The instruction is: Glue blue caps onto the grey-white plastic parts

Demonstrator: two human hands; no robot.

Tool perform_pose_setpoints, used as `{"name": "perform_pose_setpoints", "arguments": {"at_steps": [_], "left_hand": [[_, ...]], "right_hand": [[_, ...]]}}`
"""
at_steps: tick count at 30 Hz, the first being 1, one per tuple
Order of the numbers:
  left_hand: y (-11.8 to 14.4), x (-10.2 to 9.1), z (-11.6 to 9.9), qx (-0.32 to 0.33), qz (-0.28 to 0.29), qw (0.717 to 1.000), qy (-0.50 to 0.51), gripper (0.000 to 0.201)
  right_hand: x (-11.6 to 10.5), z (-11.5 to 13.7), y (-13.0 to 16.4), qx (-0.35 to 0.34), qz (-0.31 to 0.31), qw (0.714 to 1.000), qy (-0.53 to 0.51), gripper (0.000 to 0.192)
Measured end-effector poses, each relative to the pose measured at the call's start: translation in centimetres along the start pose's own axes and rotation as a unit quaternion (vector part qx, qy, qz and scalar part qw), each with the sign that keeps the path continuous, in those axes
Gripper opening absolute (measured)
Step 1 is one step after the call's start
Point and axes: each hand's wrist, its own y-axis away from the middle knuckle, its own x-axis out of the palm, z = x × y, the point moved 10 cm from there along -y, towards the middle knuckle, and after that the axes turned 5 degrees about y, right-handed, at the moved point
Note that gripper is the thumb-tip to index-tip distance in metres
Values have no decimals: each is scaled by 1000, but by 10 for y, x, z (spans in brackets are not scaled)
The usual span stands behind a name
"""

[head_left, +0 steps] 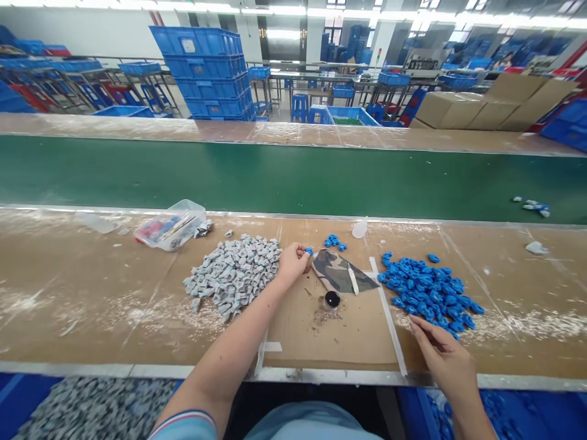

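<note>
My left hand (292,264) is closed in a pinch on a small blue piece (309,250), at the top left corner of a camouflage cloth (337,270). On the cloth lies a white pen-like stick (353,280). Just below it stands a small round pot of black liquid (332,299). To the left is a heap of small grey pieces (238,269), partly bordered by my left forearm. My right hand (447,357) is beside the front of a pile of blue pieces (426,287), thumb and index tips together; anything between them is too small to make out.
A clear plastic box (177,226) of odds and ends lies at left. A few blue pieces (334,240) sit behind the cloth. Beyond runs a green conveyor belt (275,177). Below the table edge are bins of grey pieces (101,409) and blue pieces (495,409).
</note>
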Motion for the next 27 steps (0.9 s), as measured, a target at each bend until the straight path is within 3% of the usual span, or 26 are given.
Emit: {"name": "perform_pose_setpoints", "arguments": {"at_steps": [6, 13, 23, 27], "left_hand": [[-7, -13, -9, 56, -16, 991, -119, 9], [-22, -24, -12, 107, -29, 952, -287, 20], [-25, -59, 10, 67, -62, 912, -400, 22], [-31, -59, 7, 47, -88, 906, -412, 24]], "right_hand": [[18, -12, 6, -7, 16, 1000, -10, 43], [32, -25, 2, -4, 23, 999, -26, 46], [33, -26, 5, 12, 10, 1000, -16, 48], [36, -27, 4, 12, 3, 1000, -9, 49]]}}
